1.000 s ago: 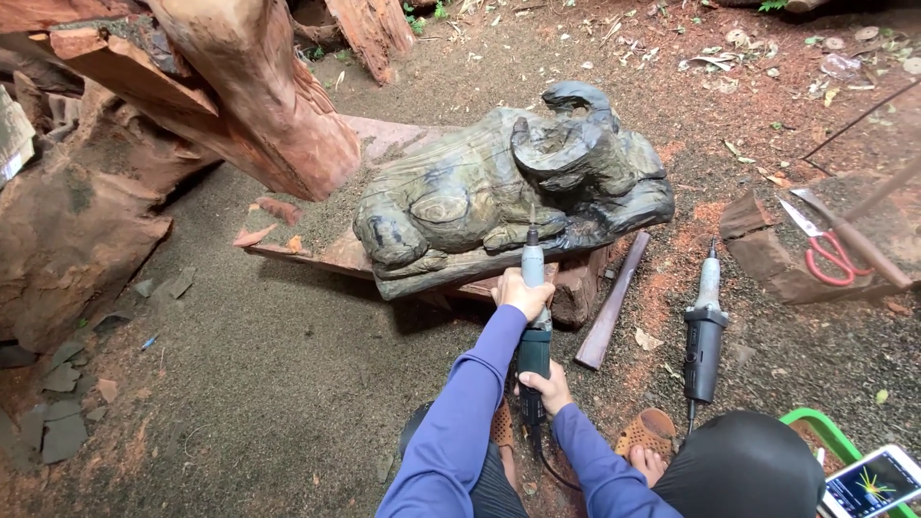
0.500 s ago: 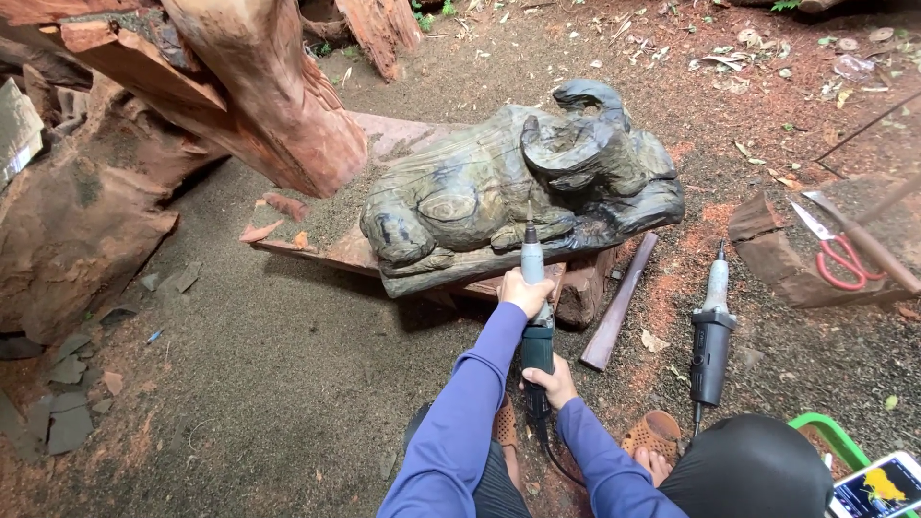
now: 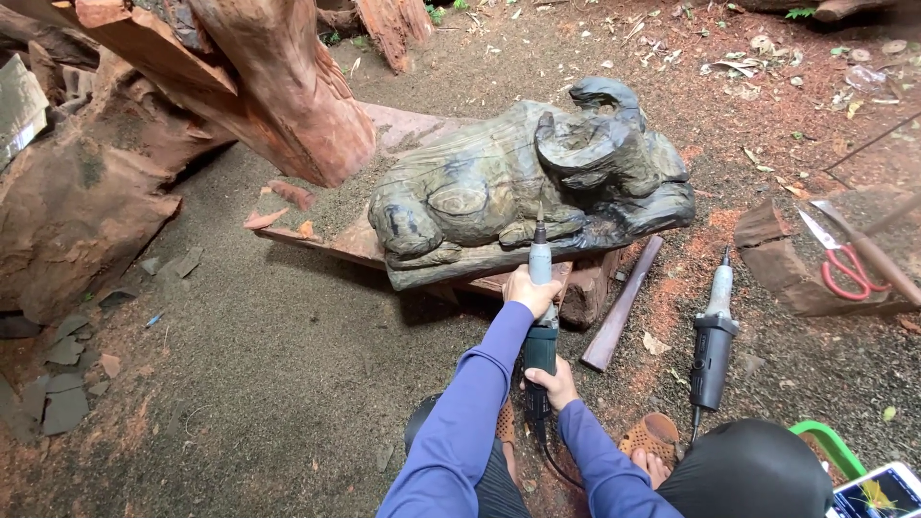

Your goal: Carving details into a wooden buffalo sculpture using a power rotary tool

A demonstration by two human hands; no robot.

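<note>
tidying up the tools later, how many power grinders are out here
2. One grinder is held in both hands, left hand near its front and right hand at the back, tip at the carving. The other grinder lies on the ground to the right.

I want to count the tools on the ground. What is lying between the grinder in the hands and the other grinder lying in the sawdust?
In the head view, a long wooden stick lies between the held grinder and the spare grinder.
</note>
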